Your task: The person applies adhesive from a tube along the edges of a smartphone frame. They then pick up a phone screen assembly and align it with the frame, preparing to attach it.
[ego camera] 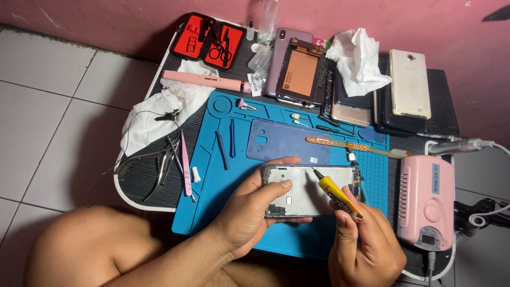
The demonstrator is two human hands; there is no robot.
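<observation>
My left hand (249, 210) grips an opened phone frame (305, 183) by its left end, holding it flat over the blue repair mat (212, 186). Its white inner side faces up. My right hand (364, 244) pinches a small yellow glue tube (336, 194) with a black nozzle. The nozzle tip touches the upper middle of the frame. A blue phone back cover (284, 141) lies on the mat just beyond the frame.
An orange toothbrush (350, 146), blue pry sticks (222, 149) and pink tweezers (186, 162) lie around the mat. A pink drill box (426, 199) stands at right. Several phones (409, 82), crumpled tissue (358, 58) and a red tool case (208, 40) sit at the back.
</observation>
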